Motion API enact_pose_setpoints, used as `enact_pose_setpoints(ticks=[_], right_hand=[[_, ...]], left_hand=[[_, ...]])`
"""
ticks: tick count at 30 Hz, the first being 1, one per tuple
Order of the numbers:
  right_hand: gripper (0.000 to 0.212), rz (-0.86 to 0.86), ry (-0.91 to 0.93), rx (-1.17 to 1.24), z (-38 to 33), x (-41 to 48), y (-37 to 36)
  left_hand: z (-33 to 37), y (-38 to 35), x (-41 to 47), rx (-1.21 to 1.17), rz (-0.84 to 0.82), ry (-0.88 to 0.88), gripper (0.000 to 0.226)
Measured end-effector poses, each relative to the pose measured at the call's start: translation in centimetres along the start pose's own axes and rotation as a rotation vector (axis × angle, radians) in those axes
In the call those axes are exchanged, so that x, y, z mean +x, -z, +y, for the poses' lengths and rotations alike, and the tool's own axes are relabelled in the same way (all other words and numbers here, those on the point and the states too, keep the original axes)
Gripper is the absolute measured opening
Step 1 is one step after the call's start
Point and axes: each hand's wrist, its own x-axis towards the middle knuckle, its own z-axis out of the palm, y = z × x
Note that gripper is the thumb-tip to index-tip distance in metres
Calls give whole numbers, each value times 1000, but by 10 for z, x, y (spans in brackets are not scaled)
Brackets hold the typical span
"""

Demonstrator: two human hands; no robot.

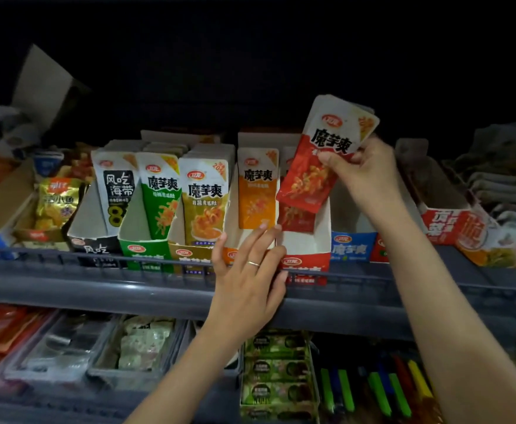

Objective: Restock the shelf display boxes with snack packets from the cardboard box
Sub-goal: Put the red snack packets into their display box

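Observation:
My right hand [361,169] grips a stack of red-and-white snack packets [321,154], tilted above the red display box [307,261] on the upper shelf. That box holds one red packet [296,220] leaning at its back. My left hand [247,270] reaches up with straight fingers touching the front rim between the orange display box [230,255] and the red one; a ring shows on one finger. The orange box holds orange packets [257,191]. No cardboard supply box shows in this view.
Green [142,249], gold [186,252] and black [93,246] display boxes with packets stand to the left, a blue one [353,246] and a red-and-white one [452,224] to the right. A grey shelf rail [97,270] runs along the front. Trays of goods fill the lower shelf.

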Motion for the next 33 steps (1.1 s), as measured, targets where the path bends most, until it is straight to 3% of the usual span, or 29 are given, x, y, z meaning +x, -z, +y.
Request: enact_pose_setpoints(ticks=[4,12,15,21,24,28,31,33], right_hand=[[31,-64,-36,-82,4,6,7],[20,-274,-86,-336,27,0,-7],[32,-355,-107,-430,33,1,-9],[32,-246,-53,-502,33,-3,-15],[27,-166,-15,-654,31,-7,-16],[28,-181,-3,-824,29,-9,-16],[35,-151,3,-854,28,-11,-20],[51,-93,24,-825,26,-13,-23]], left_hand=[[-1,1,-1,0,-13,-10,25],[0,2,-1,2,-33,4,26],[0,2,-1,0,-40,13,27],[0,2,-1,-8,-39,16,27],[0,2,-1,-11,-39,18,27],[0,2,-1,-15,-30,20,27],[0,2,0,-10,-28,20,28],[0,2,-1,-7,-29,17,28]])
